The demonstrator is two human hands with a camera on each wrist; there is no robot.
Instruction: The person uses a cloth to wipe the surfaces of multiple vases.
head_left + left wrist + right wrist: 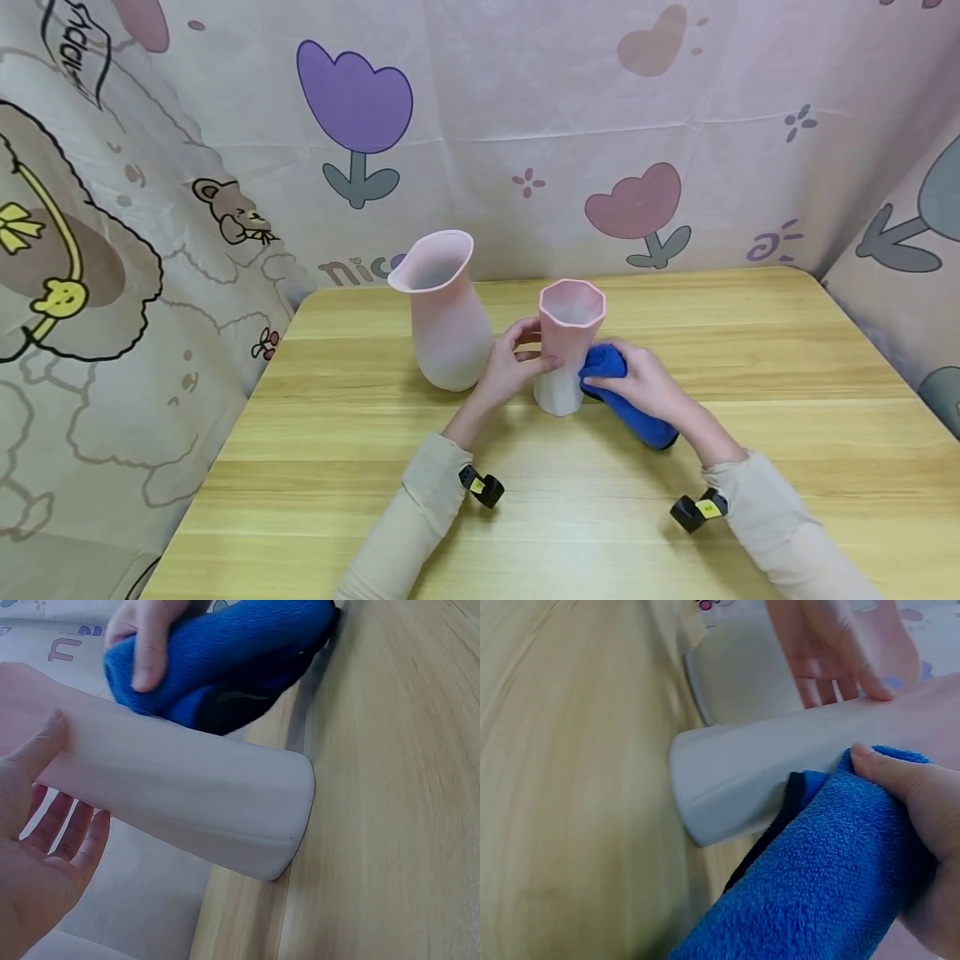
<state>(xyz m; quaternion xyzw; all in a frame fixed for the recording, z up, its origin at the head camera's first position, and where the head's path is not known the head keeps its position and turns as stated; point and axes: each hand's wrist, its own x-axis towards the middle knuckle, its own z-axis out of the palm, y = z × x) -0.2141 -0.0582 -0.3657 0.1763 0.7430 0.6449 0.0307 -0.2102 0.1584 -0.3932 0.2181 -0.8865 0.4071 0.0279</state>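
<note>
A slim vase [559, 392], pink at its many-sided rim and fading to white below, stands upright on the table. My left hand [512, 367] holds it from the left, thumb on the near side and fingers around the far side. In the left wrist view the thumb lies on the pink part of the vase [195, 780]. On the other side, my right hand [651, 385] grips a blue towel [641, 423] with dark edging. The towel's bunched end is against the vase's right side, and its loose end hangs toward the table.
Left of the slim vase stands a larger pink-and-white vase [450, 337] with a flared, spout-like lip, close to my left hand. Under everything is a wood-grain table [337, 467]. A printed cloth backdrop [487, 108] rises behind the table's far edge and along its sides.
</note>
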